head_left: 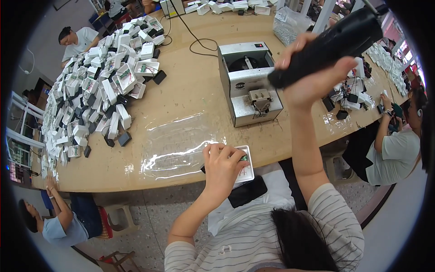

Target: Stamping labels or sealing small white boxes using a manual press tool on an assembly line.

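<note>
My right hand (304,86) is raised at the right, its fingers closed around a black electric screwdriver (337,47). My left hand (222,164) is at the table's front edge, gripping a small white plastic case (245,174). Inside the case lie a green circuit board (244,158) and thin red wires; my fingers cover part of it. Beyond the case stands a metal screw feeder (244,86) with a dark round drum inside, just left of my raised right hand. A black piece, partly hidden, shows beside my left hand.
A large heap of white cases with black adapters (106,86) covers the table's left. A clear bag of small metal parts (290,25) stands behind the feeder. More parts (346,95) lie at the right. A black phone (248,191) rests on my lap. Several people sit around the table.
</note>
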`<state>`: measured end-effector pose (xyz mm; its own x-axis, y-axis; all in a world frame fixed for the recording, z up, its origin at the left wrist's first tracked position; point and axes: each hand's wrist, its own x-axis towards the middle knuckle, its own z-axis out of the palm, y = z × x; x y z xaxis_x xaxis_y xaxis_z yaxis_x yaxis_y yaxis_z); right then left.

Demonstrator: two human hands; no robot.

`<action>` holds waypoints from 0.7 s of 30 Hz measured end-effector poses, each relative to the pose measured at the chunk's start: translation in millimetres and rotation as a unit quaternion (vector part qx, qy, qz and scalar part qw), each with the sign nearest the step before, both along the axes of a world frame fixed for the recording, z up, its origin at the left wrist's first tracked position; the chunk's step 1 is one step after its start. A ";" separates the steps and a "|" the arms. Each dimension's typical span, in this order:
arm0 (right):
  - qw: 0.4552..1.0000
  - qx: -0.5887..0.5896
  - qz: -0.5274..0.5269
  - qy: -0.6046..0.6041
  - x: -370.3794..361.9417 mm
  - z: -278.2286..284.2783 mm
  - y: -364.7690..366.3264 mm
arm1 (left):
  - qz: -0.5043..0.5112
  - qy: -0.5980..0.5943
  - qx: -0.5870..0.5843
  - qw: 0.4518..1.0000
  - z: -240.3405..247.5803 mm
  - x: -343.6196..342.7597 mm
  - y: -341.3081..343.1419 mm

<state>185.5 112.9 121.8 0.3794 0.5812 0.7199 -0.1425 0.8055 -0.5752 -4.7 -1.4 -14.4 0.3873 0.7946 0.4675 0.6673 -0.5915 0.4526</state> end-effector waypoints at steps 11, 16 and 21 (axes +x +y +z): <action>0.992 -0.020 -0.109 -0.067 17.3 2.6 59.8 | 0.024 -0.002 0.001 1.000 -0.4 4.9 -0.9; 0.998 -0.035 -0.050 0.022 13.5 12.3 32.3 | 0.023 0.010 -0.007 1.000 3.0 3.1 0.2; 0.995 -0.083 -0.004 -0.053 10.0 -16.8 5.3 | 0.012 -0.020 -0.009 1.000 0.8 2.6 1.1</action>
